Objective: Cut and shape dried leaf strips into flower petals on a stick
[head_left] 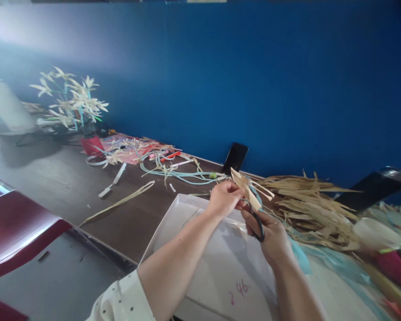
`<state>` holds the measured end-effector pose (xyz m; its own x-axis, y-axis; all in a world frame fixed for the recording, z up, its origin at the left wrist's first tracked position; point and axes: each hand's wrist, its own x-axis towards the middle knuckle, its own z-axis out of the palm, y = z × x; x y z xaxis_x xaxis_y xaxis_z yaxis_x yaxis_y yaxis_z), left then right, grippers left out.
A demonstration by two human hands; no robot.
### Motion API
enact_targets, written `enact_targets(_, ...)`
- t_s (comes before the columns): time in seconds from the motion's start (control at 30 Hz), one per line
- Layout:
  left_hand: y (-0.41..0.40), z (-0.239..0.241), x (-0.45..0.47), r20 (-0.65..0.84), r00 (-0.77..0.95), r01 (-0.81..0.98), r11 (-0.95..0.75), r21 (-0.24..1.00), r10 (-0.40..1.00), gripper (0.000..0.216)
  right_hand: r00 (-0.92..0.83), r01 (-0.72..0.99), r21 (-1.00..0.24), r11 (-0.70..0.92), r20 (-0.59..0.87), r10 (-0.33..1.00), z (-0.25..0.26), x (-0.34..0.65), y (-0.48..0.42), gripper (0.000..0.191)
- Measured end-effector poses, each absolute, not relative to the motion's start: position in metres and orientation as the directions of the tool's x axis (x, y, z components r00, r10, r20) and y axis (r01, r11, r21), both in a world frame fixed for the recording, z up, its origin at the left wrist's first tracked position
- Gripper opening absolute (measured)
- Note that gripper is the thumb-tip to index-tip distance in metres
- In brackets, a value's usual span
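Observation:
My left hand point(225, 197) pinches a piece of dried corn husk point(243, 182) between thumb and fingers, above a white box lid point(217, 258) with pink handwriting on it. Close beside it, my right hand point(270, 234) grips dark-handled scissors point(259, 227), its fingers in the loops. The scissor blades point up toward the husk and are largely hidden by the husk and fingers. To the right lies a heap of dried corn husks point(314, 207).
A phone point(235, 157) leans on the blue wall. Pale blue cords point(187, 177), paper strips and pink sheets lie further left. White husk flowers point(78, 100) stand in a red pot point(92, 146). At right are a white bowl point(376, 234) and a magenta object point(396, 267).

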<state>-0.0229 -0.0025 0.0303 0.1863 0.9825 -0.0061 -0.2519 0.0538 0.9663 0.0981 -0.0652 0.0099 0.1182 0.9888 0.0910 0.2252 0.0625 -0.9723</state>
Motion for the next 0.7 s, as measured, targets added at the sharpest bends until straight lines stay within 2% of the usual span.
enact_targets(0.27, 0.002, 0.026, -0.025, 0.02, 0.152, -0.242, 0.017, 0.97, 0.988, 0.015, 0.159, 0.155, -0.982, 0.105, 0.13, 0.979, 0.008, 0.097, -0.065, 0.025)
enact_targets(0.37, 0.004, 0.027, -0.027, 0.034, 0.155, -0.23, 0.002, 0.973, 0.987, 0.015, 0.298, 0.059, -0.988, 0.145, 0.156, 0.942, 0.005, 0.102, -0.062, 0.025)
enact_targets(0.5, 0.004, 0.025, -0.029, 0.065, 0.19, -0.202, -0.026, 0.979, 0.98, 0.016, 0.522, -0.053, -0.963, 0.266, 0.2, 0.829, 0.002, 0.111, -0.056, 0.042)
enact_targets(0.7, -0.001, 0.021, -0.025, 0.143, 0.248, -0.018, -0.143, 0.99, 0.958, 0.02, 0.454, -0.106, -0.937, 0.331, 0.251, 0.855, -0.002, 0.11, -0.053, 0.044)
